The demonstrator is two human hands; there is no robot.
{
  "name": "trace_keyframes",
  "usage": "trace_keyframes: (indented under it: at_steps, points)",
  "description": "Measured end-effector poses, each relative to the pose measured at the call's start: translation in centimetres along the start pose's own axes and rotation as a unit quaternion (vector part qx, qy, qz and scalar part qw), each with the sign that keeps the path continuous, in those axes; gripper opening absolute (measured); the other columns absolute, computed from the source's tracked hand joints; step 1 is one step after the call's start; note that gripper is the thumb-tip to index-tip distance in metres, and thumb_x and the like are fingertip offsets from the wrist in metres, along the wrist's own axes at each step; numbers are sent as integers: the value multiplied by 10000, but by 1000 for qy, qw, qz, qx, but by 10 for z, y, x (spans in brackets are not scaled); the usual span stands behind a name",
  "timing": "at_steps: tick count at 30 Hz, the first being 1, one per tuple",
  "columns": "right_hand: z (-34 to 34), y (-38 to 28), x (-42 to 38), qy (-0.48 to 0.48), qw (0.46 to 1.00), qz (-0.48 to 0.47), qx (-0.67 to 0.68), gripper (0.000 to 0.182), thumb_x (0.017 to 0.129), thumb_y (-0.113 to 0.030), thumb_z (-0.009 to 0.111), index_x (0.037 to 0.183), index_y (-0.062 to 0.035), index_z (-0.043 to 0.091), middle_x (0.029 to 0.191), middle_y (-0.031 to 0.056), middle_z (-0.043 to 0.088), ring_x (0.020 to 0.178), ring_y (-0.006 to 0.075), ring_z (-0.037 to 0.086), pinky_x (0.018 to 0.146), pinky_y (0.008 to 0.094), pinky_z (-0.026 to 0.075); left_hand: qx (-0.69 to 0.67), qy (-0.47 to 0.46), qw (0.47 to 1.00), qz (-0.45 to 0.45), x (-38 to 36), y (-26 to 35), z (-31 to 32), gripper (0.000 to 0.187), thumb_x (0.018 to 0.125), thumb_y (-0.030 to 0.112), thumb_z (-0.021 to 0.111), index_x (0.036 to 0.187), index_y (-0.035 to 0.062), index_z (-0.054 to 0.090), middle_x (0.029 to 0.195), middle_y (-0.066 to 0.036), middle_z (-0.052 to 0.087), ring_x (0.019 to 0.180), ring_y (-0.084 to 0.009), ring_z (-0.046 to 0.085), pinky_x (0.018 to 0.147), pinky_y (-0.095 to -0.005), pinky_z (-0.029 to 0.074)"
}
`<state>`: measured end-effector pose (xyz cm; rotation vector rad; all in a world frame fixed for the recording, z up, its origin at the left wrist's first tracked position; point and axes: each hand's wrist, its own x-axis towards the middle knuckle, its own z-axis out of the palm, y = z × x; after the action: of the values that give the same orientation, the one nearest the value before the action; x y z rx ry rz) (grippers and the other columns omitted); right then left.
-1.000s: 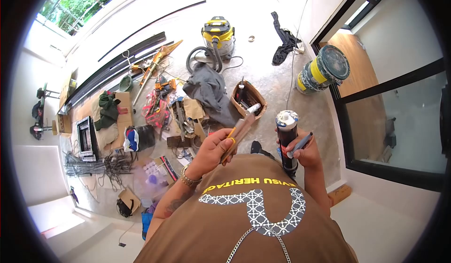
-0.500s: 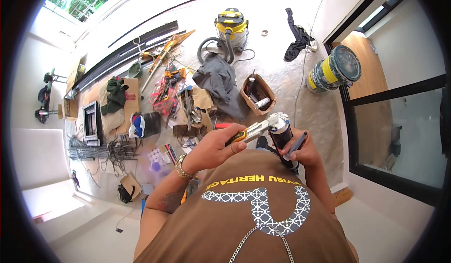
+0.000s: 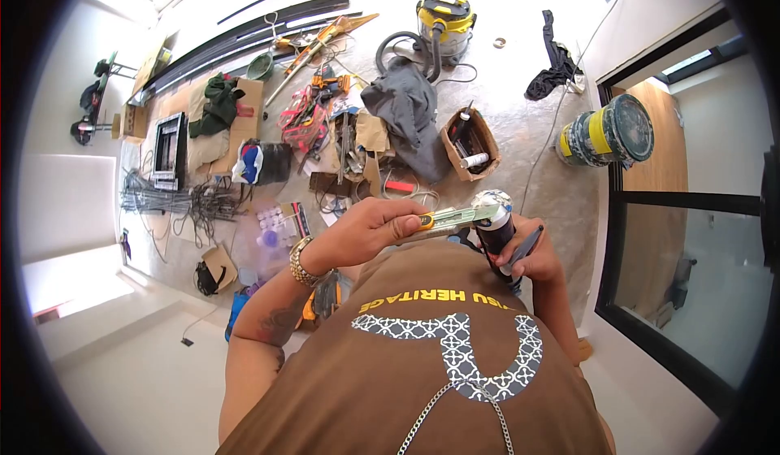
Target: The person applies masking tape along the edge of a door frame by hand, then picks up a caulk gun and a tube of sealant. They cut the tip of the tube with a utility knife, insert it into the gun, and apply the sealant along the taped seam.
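My left hand is closed around the yellow and black end of a metal utility knife. The knife's far end touches the whitish, smeared top of a dark tube, which looks like a sealant cartridge. My right hand wraps round this tube from the right side. A grey pointed nozzle also sticks up between the fingers of that hand. The lower part of the tube is hidden by my right hand and the brown shirt.
A cardboard box with tubes lies ahead on the floor. Beyond it is a yellow and black vacuum. A smeared bucket stands right, by a black-framed glass door. Tools, cloths and a wire bundle spread to the left.
The view has shifted, so the floor items appear further right. The knife now lies more level, with its end across the tube's top. Both hands keep their holds.
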<state>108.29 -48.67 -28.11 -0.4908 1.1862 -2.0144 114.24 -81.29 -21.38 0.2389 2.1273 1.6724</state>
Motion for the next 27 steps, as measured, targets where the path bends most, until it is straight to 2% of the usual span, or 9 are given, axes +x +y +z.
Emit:
trace_keyframes:
  at_steps: [5, 7, 10, 13, 18, 21, 22, 24, 27]
  points:
    - [-6, 6, 1, -9, 1000, 19, 0, 375, 583, -290, 949, 779, -11, 792, 982, 166, 717, 969, 269, 654, 864, 369, 489, 69, 21, 997, -33, -8, 13, 6, 459, 1066, 453, 488, 1200, 36, 626, 925, -182, 696, 853, -371, 663, 753, -410, 506]
    - [-5, 5, 5, -13, 1000, 29, 1, 374, 583, -293, 950, 775, -14, 791, 959, 158, 721, 962, 264, 654, 858, 366, 488, 168, 23, 985, 9, -13, 12, 12, 488, 1061, 495, 460, 1246, 57, 567, 944, -221, 691, 906, -448, 652, 767, -478, 504]
    - [0, 6, 11, -26, 999, 21, 2, 375, 590, -297, 950, 781, -16, 793, 942, 150, 725, 961, 267, 653, 857, 362, 485, 210, 21, 976, -44, -23, 21, 15, 524, 1052, 536, 445, 1258, 61, 522, 906, -244, 677, 878, -467, 647, 752, -527, 486]
    - [6, 6, 14, -40, 998, 49, 6, 363, 591, -272, 950, 791, -13, 795, 1041, 169, 721, 1005, 277, 654, 882, 372, 488, 217, 40, 973, -64, -32, 8, 21, 527, 1052, 548, 435, 1197, 48, 515, 841, -253, 654, 817, -475, 630, 723, -544, 468]
    - [38, 8, 23, -12, 989, -1, -149, 316, 615, -177, 939, 819, 12, 787, 1298, 204, 634, 1145, 306, 624, 978, 395, 463, 200, 83, 974, -70, -50, -6, 27, 515, 1058, 540, 425, 1103, 36, 518, 780, -248, 629, 778, -474, 616, 695, -547, 455]
    - [28, 9, 25, -73, 993, 89, -20, 291, 648, -184, 931, 830, -5, 790, 1306, 199, 623, 1173, 317, 607, 999, 393, 447, 207, 97, 971, -71, -59, -5, 33, 511, 1062, 532, 421, 1068, 30, 521, 766, -242, 623, 753, -470, 615, 672, -543, 458]
    - [34, 9, 26, -77, 993, 90, -22, 291, 648, -184, 931, 830, -5, 790, 1306, 199, 623, 1173, 317, 607, 999, 393, 447, 213, 103, 969, -73, -59, -4, 35, 510, 1064, 528, 419, 1051, 29, 522, 757, -238, 620, 738, -467, 613, 660, -541, 459]
    - [54, 6, 29, -15, 977, 14, -213, 269, 682, -207, 921, 831, -23, 793, 1306, 190, 617, 1188, 316, 599, 1004, 393, 443, 218, 130, 964, -77, -59, -4, 35, 508, 1063, 528, 421, 1036, 30, 520, 750, -236, 616, 730, -467, 612, 650, -543, 458]
    - [50, 12, 33, -29, 985, 3, -169, 269, 701, -223, 915, 831, -23, 790, 1276, 176, 625, 1172, 304, 604, 994, 395, 449, 224, 157, 958, -86, -59, -6, 34, 504, 1061, 526, 427, 1016, 32, 520, 739, -237, 611, 724, -467, 612, 641, -545, 457]
